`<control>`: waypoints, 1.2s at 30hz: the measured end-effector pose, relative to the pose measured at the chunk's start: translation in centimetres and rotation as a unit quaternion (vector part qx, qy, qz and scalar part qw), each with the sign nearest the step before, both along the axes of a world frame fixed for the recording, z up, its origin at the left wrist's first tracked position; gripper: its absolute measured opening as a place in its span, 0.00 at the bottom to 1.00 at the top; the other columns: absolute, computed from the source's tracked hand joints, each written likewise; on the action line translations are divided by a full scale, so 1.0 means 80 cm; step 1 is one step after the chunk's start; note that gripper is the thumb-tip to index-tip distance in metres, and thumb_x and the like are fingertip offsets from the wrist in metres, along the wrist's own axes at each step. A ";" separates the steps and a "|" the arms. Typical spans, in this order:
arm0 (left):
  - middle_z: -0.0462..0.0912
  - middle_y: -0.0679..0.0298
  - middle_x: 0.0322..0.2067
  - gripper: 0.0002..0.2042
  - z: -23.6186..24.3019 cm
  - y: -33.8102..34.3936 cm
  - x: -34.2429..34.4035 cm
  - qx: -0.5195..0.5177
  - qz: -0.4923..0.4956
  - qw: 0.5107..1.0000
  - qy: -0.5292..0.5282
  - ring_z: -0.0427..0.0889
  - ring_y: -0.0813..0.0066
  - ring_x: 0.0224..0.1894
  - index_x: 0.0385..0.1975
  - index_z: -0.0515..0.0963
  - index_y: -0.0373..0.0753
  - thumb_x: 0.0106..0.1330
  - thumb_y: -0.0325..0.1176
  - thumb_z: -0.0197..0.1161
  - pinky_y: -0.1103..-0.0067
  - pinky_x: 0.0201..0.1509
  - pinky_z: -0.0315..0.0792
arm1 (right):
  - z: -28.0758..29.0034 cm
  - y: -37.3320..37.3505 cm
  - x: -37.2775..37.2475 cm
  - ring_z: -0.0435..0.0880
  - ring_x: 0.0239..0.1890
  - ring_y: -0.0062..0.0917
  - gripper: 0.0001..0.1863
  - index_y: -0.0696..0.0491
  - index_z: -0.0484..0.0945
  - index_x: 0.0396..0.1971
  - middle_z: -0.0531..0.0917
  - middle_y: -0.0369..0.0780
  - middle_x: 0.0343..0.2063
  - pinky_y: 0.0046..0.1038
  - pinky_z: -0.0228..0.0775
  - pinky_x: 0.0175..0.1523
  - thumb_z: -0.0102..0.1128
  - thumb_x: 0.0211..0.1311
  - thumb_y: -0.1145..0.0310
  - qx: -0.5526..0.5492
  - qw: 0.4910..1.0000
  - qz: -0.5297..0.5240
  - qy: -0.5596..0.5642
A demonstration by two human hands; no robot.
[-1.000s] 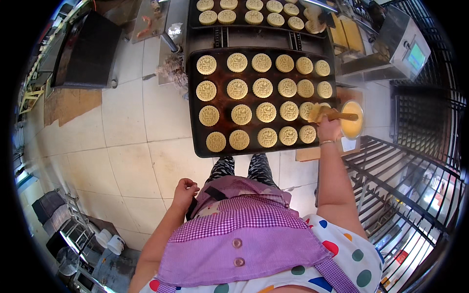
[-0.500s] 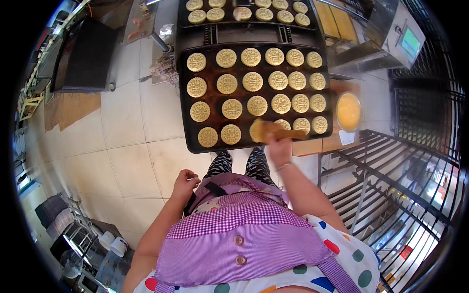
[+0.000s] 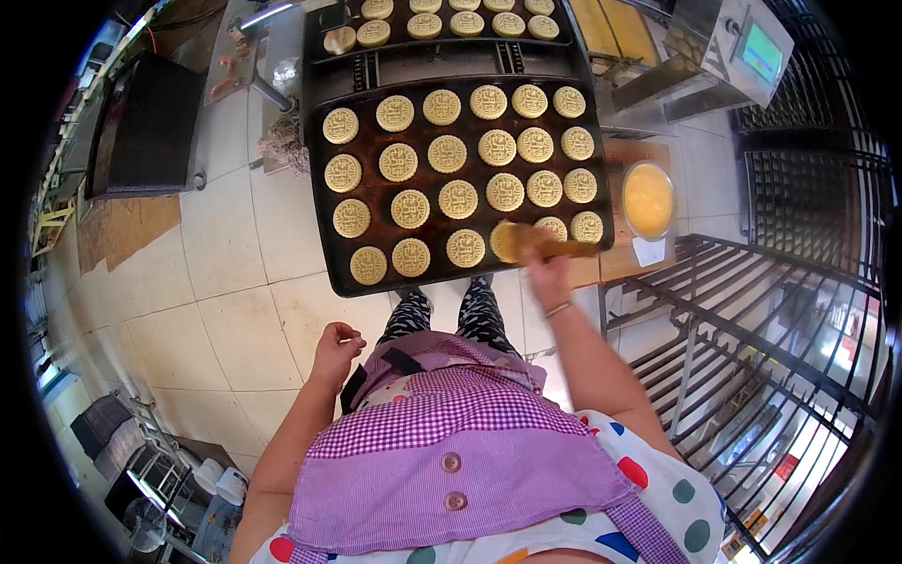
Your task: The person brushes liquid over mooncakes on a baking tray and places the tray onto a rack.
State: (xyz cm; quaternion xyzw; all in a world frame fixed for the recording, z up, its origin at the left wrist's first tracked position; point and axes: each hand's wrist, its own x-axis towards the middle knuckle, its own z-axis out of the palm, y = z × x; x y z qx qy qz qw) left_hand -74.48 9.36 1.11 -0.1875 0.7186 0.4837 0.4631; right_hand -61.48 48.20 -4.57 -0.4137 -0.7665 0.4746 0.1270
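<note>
My right hand (image 3: pixel 545 270) is closed round the handle of a flat brush (image 3: pixel 575 249), blurred by motion. Its bristle end meets a round, stamped pastry (image 3: pixel 501 242) in the near row and partly covers it. Rows of similar pale yellow pastries (image 3: pixel 458 199) with scalloped edges and raised patterns lie on a dark baking tray (image 3: pixel 376 237). My left hand (image 3: pixel 338 352) hangs beside my waist with its fingers curled in and nothing visible in them.
A bowl of yellow liquid (image 3: pixel 648 199) stands on a cardboard box (image 3: pixel 625 150) right of the tray. Another tray (image 3: pixel 451 39) of pastries sits beyond. A dark metal rack (image 3: pixel 695 310) rises at the right, near a machine with a lit screen (image 3: pixel 759 52).
My right hand has moved the brush one pastry to the right along the near row. The view has shifted, so the trays appear further left. My left hand stays by my waist.
</note>
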 end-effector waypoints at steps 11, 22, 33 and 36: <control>0.76 0.59 0.35 0.15 -0.028 -0.071 0.035 -0.031 0.039 0.999 0.002 0.76 0.74 0.33 0.38 0.66 0.35 0.53 0.23 0.61 0.80 0.36 0.72 | 0.093 0.045 -0.048 0.80 0.32 0.24 0.16 0.59 0.73 0.44 0.81 0.41 0.34 0.26 0.75 0.34 0.57 0.56 0.70 0.064 0.993 0.016 -0.101; 0.76 0.58 0.36 0.16 -0.027 -0.112 0.048 -0.019 0.170 0.985 -0.005 0.76 0.71 0.37 0.40 0.66 0.34 0.52 0.23 0.62 0.79 0.39 0.72 | 0.114 -0.238 -0.291 0.80 0.29 0.47 0.27 0.53 0.56 0.60 0.79 0.52 0.35 0.47 0.71 0.36 0.44 0.61 0.63 0.084 0.818 0.551 -0.144; 0.75 0.58 0.37 0.17 -0.025 -0.138 0.057 -0.027 0.259 0.965 -0.015 0.75 0.71 0.37 0.40 0.66 0.35 0.52 0.24 0.63 0.78 0.39 0.72 | 0.100 -0.201 -0.497 0.80 0.28 0.44 0.16 0.53 0.71 0.44 0.80 0.48 0.23 0.43 0.72 0.34 0.50 0.56 0.65 0.302 0.787 0.528 -0.102; 0.75 0.58 0.37 0.16 -0.027 -0.128 0.048 -0.014 0.261 0.965 -0.012 0.75 0.72 0.36 0.40 0.66 0.35 0.52 0.23 0.62 0.78 0.39 0.72 | 0.083 -0.161 -0.553 0.79 0.28 0.45 0.14 0.54 0.72 0.40 0.80 0.49 0.24 0.43 0.71 0.33 0.52 0.55 0.64 0.367 0.800 0.470 -0.066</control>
